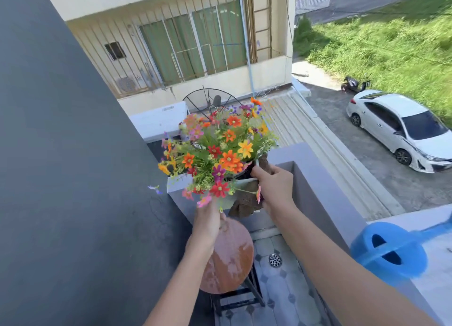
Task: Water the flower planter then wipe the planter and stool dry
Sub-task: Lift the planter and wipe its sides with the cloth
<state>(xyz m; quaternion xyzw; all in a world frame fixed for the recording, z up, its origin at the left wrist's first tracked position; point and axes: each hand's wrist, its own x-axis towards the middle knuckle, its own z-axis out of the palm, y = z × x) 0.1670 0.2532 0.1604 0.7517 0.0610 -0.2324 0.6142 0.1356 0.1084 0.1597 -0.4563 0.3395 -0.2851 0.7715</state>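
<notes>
A white flower planter (177,181) full of orange, red, yellow and pink flowers (215,149) is held up in the air above a round brown stool (232,259). My left hand (208,221) grips the planter's near underside, partly hidden by blooms. My right hand (275,184) grips its right rim together with a brown cloth (247,203) that hangs down the planter's side. The stool's seat shows pale wet patches. A blue watering can (389,250) stands on the balcony ledge at the right.
A dark grey wall (61,179) runs along the left. The grey balcony parapet (315,179) is close on the right. Tiled floor with a metal drain (275,260) lies beside the stool. Far below are a roof, a white car and grass.
</notes>
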